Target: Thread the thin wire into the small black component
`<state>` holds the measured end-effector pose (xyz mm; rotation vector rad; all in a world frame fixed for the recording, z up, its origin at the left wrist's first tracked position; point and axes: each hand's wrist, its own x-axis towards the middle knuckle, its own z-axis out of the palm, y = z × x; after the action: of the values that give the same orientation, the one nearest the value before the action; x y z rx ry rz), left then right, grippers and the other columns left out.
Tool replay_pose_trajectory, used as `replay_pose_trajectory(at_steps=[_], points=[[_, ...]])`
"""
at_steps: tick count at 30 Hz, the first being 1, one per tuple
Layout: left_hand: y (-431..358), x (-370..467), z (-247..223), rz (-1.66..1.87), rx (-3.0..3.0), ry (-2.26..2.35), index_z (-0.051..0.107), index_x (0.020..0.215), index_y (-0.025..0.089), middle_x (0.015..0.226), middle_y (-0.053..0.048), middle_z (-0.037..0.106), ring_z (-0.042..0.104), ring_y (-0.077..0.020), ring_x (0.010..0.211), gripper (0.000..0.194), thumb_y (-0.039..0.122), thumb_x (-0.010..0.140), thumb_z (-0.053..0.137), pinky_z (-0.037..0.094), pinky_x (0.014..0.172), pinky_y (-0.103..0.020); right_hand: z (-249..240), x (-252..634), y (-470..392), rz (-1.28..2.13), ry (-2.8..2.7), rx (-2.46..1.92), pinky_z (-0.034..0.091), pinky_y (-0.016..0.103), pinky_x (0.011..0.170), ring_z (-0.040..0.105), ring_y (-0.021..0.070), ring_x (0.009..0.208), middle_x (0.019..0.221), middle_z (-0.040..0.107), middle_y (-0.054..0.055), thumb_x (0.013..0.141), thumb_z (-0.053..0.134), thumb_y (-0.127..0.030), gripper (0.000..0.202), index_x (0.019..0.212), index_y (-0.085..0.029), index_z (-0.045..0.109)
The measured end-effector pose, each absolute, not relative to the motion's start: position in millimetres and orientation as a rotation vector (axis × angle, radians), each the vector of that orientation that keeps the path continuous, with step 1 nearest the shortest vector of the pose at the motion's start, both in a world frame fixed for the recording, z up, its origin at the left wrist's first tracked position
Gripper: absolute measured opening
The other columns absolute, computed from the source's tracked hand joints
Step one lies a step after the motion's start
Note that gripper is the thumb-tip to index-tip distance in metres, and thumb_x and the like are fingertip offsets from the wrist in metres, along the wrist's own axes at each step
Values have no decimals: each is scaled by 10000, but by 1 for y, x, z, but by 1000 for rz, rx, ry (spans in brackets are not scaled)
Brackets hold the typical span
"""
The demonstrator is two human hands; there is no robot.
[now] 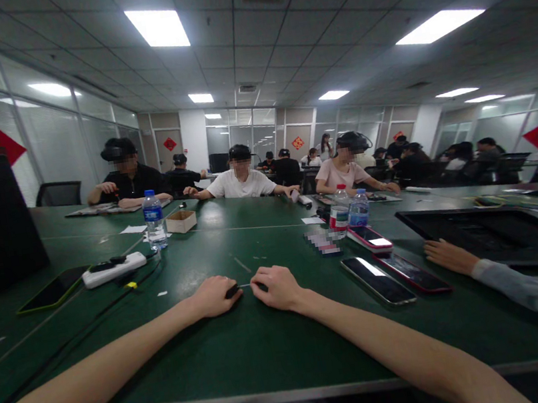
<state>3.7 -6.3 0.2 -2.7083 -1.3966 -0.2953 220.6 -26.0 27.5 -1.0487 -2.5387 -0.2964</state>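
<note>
Both forearms rest over the green table (210,351). My left hand (215,296) is closed, with a small black object (233,292) showing at its fingertips. Just across from it, my right hand (278,288) is closed too, around another small dark piece (262,286). A thin pale line (245,286) spans the narrow gap between the two hands; whether it joins the dark pieces I cannot tell. Their exact kind is too small to make out. The hands are close together but apart, low over the tabletop.
On the left are a phone (54,289), a white power strip (115,269), a water bottle (154,220) and a small box (181,220). Several phones (378,279) and two bottles (339,208) stand right. A neighbour's hand (452,257) touches a black tray (486,236). People sit opposite.
</note>
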Motion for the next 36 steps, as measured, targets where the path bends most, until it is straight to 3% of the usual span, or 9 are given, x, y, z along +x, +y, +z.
replay_pose_trajectory(at_steps=[23, 32, 36], points=[[-5, 1, -1, -331, -2740, -1243, 587, 859, 204, 813, -70, 657, 624, -212, 744, 355, 465, 919, 354, 439, 673, -298, 28, 225, -22, -361, -2512, -923, 386, 217, 641, 580, 108, 681, 881, 690, 36, 888, 478, -313, 268, 886, -191, 716], [-1, 2, -5, -304, -2716, -1366, 617, 830, 201, 817, -81, 671, 630, -213, 749, 383, 469, 915, 357, 429, 659, -286, 17, 198, -59, -378, -2629, -274, 375, 235, 618, 565, 106, 644, 763, 674, 5, 837, 511, -308, 196, 777, -205, 666], [-2, 2, -4, -313, -2724, -1368, 617, 815, 197, 811, -76, 673, 632, -211, 735, 379, 466, 912, 369, 428, 652, -285, 15, 198, -56, -386, -2666, -288, 378, 235, 622, 572, 107, 653, 768, 672, 6, 853, 499, -321, 216, 789, -205, 670]])
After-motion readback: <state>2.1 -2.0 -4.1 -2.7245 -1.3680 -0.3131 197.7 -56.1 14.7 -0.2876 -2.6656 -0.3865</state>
